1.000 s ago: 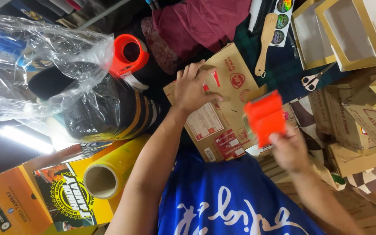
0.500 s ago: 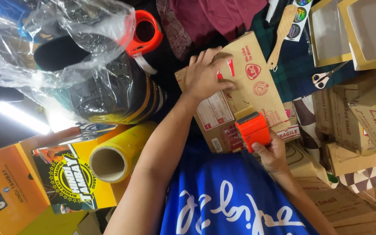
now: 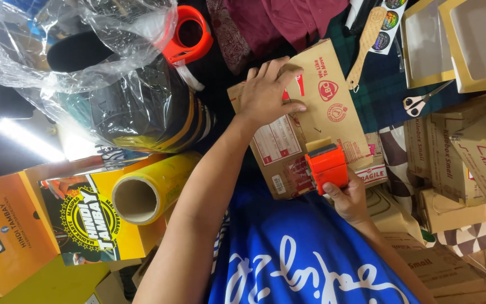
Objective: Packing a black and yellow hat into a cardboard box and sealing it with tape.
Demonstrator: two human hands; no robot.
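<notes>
A brown cardboard parcel box [image 3: 333,118] with red printing and a shipping label lies in front of me, above my blue shirt. My left hand [image 3: 266,94] lies flat on its upper left part, fingers spread, pressing it down. My right hand [image 3: 349,198] grips an orange tape dispenser [image 3: 327,166]. The dispenser sits on the box's near edge, with a strip of tan tape under its front.
A second orange tape dispenser [image 3: 185,35] and crinkled clear plastic [image 3: 85,62] over dark goods lie at the upper left. A yellow film roll [image 3: 152,188] is at the left. Scissors [image 3: 423,101], a wooden spatula [image 3: 367,39], window-lid boxes [image 3: 451,45] and stacked flat cartons [image 3: 468,163] crowd the right.
My right hand has brought the orange tape dispenser down from the air onto the box's near edge. My left hand has stayed flat on the box.
</notes>
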